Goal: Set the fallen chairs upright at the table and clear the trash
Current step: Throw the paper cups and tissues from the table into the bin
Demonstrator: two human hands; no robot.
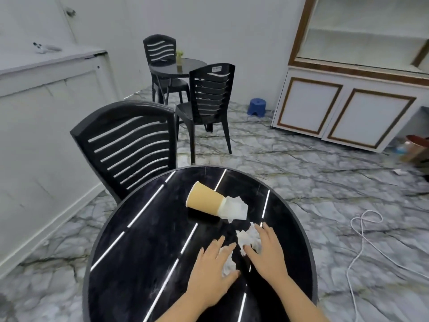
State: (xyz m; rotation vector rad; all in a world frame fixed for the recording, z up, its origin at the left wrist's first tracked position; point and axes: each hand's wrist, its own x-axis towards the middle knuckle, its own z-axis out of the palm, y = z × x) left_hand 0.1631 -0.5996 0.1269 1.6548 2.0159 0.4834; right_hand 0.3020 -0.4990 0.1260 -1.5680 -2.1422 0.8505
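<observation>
A round black glossy table (139, 252) fills the lower middle of the head view. A tan paper cup (205, 201) lies on its side there, with white tissue (234, 210) spilling from its mouth. My left hand (213, 270) rests fingers spread over a crumpled white tissue (228, 266). My right hand (267, 254) covers a second crumpled tissue (247, 238), fingers curled around it. A black slatted chair (132, 145) stands upright at the table's far left edge.
A second black table (183, 66) with two upright black chairs (209, 101) stands further back. A blue stool (256, 106) and a white cabinet (336, 112) are at the right. A white cable (364, 240) lies on the marble floor. A white counter runs along the left.
</observation>
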